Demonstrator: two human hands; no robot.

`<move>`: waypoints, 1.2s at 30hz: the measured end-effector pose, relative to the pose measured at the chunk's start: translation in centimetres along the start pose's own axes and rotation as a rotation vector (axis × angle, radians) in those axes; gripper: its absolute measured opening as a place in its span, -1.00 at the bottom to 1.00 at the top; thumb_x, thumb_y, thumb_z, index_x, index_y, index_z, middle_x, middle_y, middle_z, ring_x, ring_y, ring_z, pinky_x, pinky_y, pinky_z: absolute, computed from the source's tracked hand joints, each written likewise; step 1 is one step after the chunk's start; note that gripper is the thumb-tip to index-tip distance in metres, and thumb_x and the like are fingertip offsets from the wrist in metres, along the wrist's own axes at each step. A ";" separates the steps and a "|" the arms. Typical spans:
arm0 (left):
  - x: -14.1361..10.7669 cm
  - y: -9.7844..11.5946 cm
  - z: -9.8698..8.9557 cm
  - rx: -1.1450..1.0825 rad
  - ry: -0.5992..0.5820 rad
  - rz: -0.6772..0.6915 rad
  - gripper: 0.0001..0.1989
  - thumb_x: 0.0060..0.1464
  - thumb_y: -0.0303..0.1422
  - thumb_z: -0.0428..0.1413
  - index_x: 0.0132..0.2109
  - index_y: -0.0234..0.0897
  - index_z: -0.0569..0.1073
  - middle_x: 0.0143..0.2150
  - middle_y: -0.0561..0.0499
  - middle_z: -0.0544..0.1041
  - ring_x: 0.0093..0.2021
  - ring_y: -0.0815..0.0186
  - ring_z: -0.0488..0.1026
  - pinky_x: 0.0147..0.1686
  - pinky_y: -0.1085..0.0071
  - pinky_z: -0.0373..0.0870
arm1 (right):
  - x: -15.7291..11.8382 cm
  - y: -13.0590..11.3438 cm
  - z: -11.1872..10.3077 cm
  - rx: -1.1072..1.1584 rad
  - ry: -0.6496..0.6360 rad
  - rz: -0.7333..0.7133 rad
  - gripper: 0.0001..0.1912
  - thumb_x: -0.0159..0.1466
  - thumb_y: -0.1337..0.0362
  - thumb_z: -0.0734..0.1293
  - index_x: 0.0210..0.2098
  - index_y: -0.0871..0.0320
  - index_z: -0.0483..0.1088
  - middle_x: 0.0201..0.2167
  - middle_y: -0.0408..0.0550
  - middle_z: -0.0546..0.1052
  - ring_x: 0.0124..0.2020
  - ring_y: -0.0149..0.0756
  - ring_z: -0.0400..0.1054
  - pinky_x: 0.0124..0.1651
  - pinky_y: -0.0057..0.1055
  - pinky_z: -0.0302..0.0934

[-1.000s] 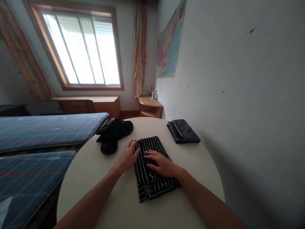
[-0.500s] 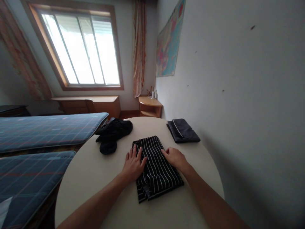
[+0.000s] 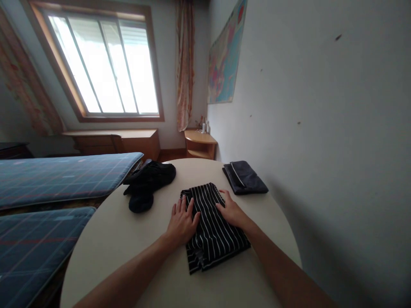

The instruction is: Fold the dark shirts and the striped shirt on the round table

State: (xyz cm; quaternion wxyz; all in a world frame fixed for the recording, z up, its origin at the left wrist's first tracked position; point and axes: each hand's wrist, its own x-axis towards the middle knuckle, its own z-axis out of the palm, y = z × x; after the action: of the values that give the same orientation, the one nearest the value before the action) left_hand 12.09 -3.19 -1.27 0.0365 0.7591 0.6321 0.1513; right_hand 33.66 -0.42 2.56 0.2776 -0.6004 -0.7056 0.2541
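Note:
A folded black garment with white stripes (image 3: 213,222) lies on the round cream table (image 3: 154,265) in front of me. My left hand (image 3: 182,220) rests on its left edge, fingers spread and thumb out over the cloth. On the opposite edge lies my right hand (image 3: 233,210), its fingers stretched forward and its thumb on the stripes. The garment's lower left corner is loose and a little rumpled. Neither hand grips the cloth.
A folded dark grey cloth (image 3: 247,177) sits at the table's back right, near the white wall (image 3: 321,171). Bunched black clothing (image 3: 149,179) lies at the back left. Two blue plaid mattresses (image 3: 64,179) stand beyond the left edge, and a corner shelf (image 3: 201,137) behind.
My right hand's fingers have straightened from a curled pose along the garment's right edge. The left hand stays on the cloth. The view has shifted slightly.

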 end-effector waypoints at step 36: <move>4.7 -3.2 -0.2 -0.072 -0.081 0.123 -0.47 0.29 -0.21 -0.13 0.33 -0.28 0.27 0.42 -0.11 0.14 0.44 0.10 -0.01 0.38 0.10 -0.08 | 17.4 -2.8 -13.4 -0.429 0.131 -0.315 -0.53 0.28 0.48 0.21 0.15 0.18 0.42 0.16 0.03 0.47 0.20 -0.22 0.33 0.32 -0.24 0.10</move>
State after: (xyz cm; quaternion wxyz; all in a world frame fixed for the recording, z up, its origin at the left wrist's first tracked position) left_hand 9.70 1.96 -0.96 0.0801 0.8002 0.5764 0.1451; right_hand 38.83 16.72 15.57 0.2252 -0.5436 -0.8085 0.0130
